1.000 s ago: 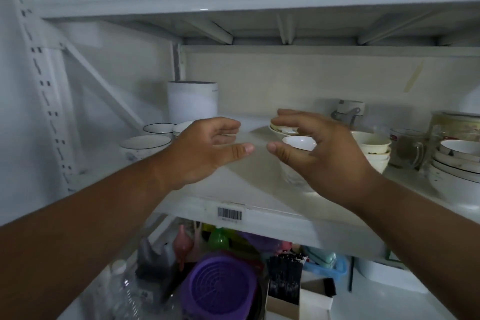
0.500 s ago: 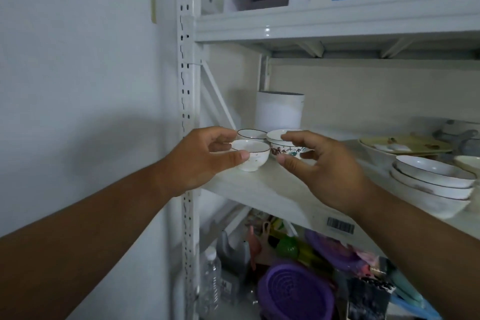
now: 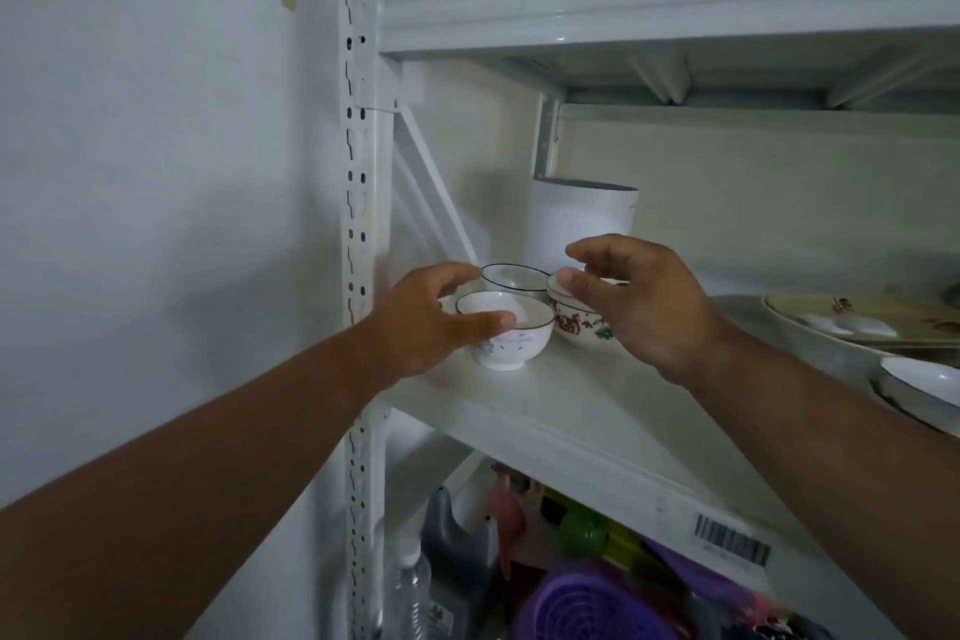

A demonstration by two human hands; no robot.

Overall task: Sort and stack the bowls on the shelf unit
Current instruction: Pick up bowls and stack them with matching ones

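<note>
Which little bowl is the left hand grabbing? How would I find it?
Find the tall white canister at the shelf's left end. Three small bowls sit before it; the left hand grips the front bowl. It is white with a thin dark rim and faint blue specks, unlike the red-flowered bowl beside it.

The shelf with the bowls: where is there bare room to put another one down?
The shelf is bare along its front, from the small bowl in the left hand across to the big bowls on the right. The back left corner is crowded: the rimmed bowl, the flowered bowl under the right hand and the white canister sit close together.
</note>
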